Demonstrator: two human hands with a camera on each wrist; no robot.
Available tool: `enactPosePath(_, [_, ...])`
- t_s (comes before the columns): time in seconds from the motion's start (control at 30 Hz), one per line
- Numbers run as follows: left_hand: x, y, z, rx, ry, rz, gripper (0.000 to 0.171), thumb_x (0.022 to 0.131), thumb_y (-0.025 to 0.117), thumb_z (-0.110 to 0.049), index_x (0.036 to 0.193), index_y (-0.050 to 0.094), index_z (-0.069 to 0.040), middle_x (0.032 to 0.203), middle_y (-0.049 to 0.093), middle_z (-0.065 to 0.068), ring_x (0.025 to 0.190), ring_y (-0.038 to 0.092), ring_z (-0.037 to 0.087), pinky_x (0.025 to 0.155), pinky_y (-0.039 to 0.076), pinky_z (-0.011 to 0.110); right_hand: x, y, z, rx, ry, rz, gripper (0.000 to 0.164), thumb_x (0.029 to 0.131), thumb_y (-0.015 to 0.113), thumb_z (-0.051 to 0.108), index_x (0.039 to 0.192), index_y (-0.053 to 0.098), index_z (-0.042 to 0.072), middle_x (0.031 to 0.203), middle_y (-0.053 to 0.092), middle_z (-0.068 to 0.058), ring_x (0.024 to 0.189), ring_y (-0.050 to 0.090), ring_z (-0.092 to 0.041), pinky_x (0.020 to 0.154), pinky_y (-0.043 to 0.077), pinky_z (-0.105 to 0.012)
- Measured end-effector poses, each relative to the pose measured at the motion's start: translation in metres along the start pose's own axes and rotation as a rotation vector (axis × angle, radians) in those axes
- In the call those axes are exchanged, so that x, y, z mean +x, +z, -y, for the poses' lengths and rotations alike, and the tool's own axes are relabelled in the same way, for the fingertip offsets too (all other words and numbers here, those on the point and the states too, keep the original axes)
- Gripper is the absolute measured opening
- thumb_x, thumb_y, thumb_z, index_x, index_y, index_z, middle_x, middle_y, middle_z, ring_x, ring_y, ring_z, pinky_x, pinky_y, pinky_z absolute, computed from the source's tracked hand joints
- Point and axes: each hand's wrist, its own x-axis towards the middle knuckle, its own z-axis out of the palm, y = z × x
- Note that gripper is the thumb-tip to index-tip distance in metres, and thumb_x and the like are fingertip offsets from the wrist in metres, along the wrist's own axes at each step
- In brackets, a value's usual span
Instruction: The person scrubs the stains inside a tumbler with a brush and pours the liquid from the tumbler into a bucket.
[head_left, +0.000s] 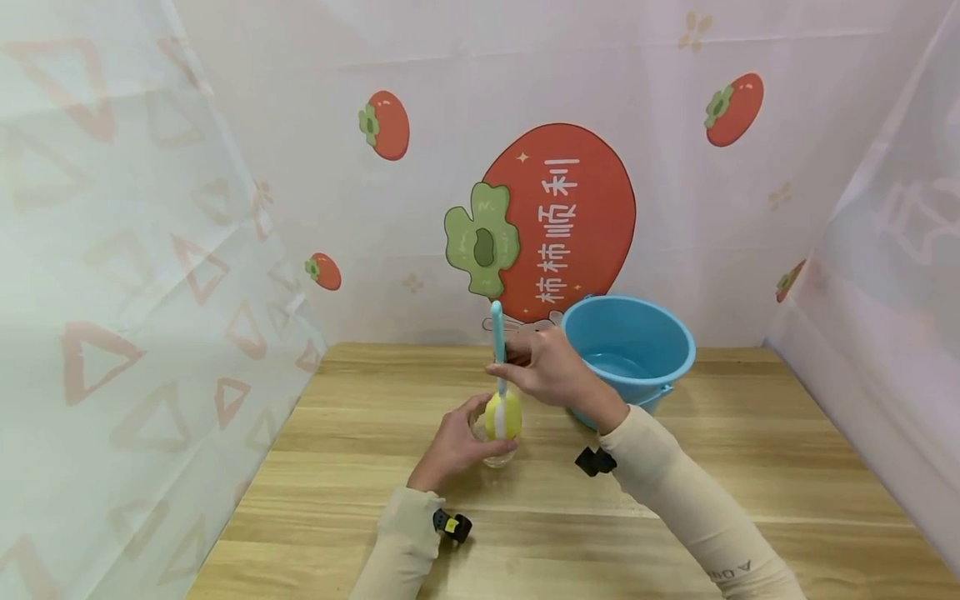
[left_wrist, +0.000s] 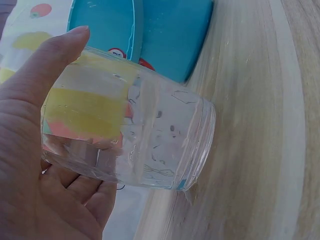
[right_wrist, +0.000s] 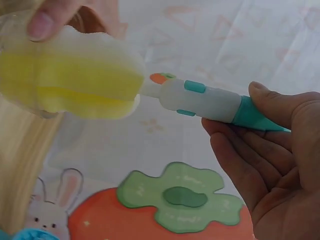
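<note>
A sponge bottle brush has a yellow and white sponge head (right_wrist: pixel 95 82) and a white and teal handle (right_wrist: pixel 200 97). My right hand (head_left: pixel 551 367) pinches the handle between thumb and fingers from the right, with the brush upright. Part of the sponge sits inside a clear glass (left_wrist: pixel 167 132), and its upper part stands out of the mouth. Around the glass curl the thumb and fingers of my left hand (head_left: pixel 453 446). Droplets show on the glass wall in the left wrist view. The glass is low over the table; whether its base touches is unclear.
Behind my right forearm stands a blue bucket (head_left: pixel 637 329) on the wooden table (head_left: pixel 360 425), near its back edge. A printed cloth (head_left: pixel 420 200) with persimmon pictures hangs behind the table, and patterned sheets close off the left and right sides.
</note>
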Motion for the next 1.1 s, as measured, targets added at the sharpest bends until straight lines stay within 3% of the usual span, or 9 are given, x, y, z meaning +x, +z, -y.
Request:
enactPosePath(0.27, [0.001,0.000,0.001,0.007,0.002,-0.004,0.090,0.079,0.091,-0.054,0.155,0.051,-0.028,0.145,0.064,-0.005,0.114,0.065,0.019,0.091,0.056,0.041,-0.018,0.025,-0.007,0.120,0.088,0.013,0.006,0.093,0.082,0.016,0.093,0.081,0.010,0.087,0.082,-0.001,0.081,0.079,-0.007,0.073,0.062,-0.021])
enactPosePath(0.57, [0.002,-0.001,0.003,0.035,0.027,0.002,0.071,0.082,0.090,-0.049,0.141,0.059,-0.024,0.106,0.071,-0.002,0.089,0.065,0.014,0.073,0.056,0.030,-0.013,0.030,0.000,0.152,-0.037,-0.036,0.004,0.093,0.082,0.014,0.092,0.079,0.011,0.086,0.082,0.000,0.083,0.079,-0.005,0.073,0.062,-0.019])
enactPosePath(0.87, [0.001,0.000,0.003,0.019,0.005,-0.003,0.073,0.080,0.090,-0.053,0.140,0.059,-0.025,0.109,0.070,-0.004,0.095,0.065,0.017,0.082,0.055,0.037,-0.006,0.020,-0.009,0.074,-0.061,-0.078,0.007,0.091,0.084,0.013,0.096,0.081,0.009,0.088,0.082,-0.003,0.082,0.080,-0.009,0.072,0.062,-0.021])
enactPosePath(1.1, [0.002,-0.001,0.002,0.021,-0.002,0.011,0.084,0.080,0.090,-0.055,0.150,0.054,-0.026,0.137,0.068,-0.006,0.118,0.065,0.018,0.097,0.056,0.045,-0.009,0.006,-0.009,0.056,-0.018,-0.069,0.009,0.090,0.085,0.013,0.096,0.081,0.007,0.086,0.082,-0.002,0.080,0.079,-0.009,0.070,0.063,-0.023])
